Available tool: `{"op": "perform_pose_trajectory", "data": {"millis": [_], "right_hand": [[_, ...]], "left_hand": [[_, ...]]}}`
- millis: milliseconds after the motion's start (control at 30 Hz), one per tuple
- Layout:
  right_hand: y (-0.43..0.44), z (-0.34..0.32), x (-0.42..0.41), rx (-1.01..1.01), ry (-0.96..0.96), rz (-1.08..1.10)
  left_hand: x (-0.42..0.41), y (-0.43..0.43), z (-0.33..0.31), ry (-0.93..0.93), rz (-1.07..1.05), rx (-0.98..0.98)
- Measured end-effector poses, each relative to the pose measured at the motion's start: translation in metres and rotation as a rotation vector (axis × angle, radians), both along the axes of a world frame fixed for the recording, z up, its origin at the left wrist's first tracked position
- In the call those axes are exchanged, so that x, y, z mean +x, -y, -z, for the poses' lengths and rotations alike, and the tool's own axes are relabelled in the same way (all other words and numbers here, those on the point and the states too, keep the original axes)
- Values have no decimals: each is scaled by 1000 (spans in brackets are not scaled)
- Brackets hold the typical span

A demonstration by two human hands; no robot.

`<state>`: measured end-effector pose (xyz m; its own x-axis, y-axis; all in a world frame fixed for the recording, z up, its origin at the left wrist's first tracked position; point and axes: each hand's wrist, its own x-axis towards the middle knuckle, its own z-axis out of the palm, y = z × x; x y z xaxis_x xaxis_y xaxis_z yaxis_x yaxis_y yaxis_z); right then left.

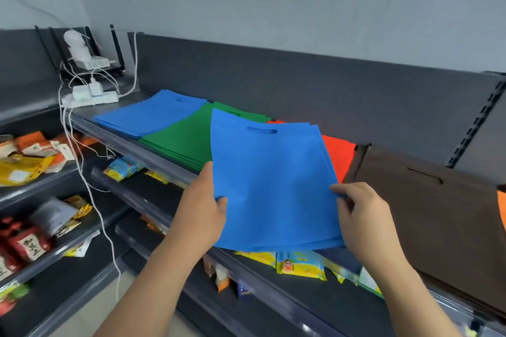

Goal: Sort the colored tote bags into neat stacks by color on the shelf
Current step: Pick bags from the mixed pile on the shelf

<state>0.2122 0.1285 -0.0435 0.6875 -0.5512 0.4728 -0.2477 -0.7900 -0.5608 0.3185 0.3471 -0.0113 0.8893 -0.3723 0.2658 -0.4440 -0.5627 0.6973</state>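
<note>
Hands on the bundle now. I've got a sheaf of blue tote bags (273,178) held up in front of me, several layers fanned at the right edge, with the cut-out handle slot at the far end. My left hand (204,208) grips the bundle's left edge, thumb on top and fingers tucked beneath. My right hand (361,216) pinches the right edge, fingers curled round the layers.

The bundle hangs over the near edge of the top shelf (117,142), above the stacks and touching none that I can make out.

Along that shelf, from the left: a blue stack (147,115) lying flat, then a green stack (180,139) just beside it with its left edge over the blue one. To the right, an orange stack (338,156) shows from behind my bundle. Further right is a dark brown stack (427,213), slot visible, with a sliver of another orange bag (501,208) at the frame's right edge.

At the far left of the shelf sits a white power strip (90,97) with chargers plugged in and white cables (82,167) trailing down. Behind it is a router (93,63).

On the lower shelf, yellow snack packets (298,262) lie under the bundle. Red packets (24,243) sit on the left rack, rather blurred.
</note>
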Motion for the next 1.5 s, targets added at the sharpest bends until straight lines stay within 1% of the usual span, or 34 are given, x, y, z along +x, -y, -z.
{"op": "perform_pose_trajectory", "data": {"millis": [200,400,667,867,1033,1133,1267,1433,1500], "right_hand": [[-1,-7,85,-34,36,-48],[-8,-10,163,-56,50,-43],[-34,-8,228,-71,25,2],[-69,-11,283,-79,32,64],[-109,-12,342,-71,28,111],[-136,-7,376,-43,6,133],[-172,1,419,7,-12,160],[-207,8,462,58,-78,180],[-217,8,475,78,-112,196]], "left_hand": [[81,-4,-4,5,-22,13],[158,-7,-3,24,-37,15],[243,-25,9,-5,-30,6],[312,-47,11,-30,38,30],[381,-81,0,-39,99,53],[424,-103,-4,-28,117,88],[479,-132,2,-31,163,187],[536,-160,13,-57,182,236],[551,-167,12,-33,209,241]]}}
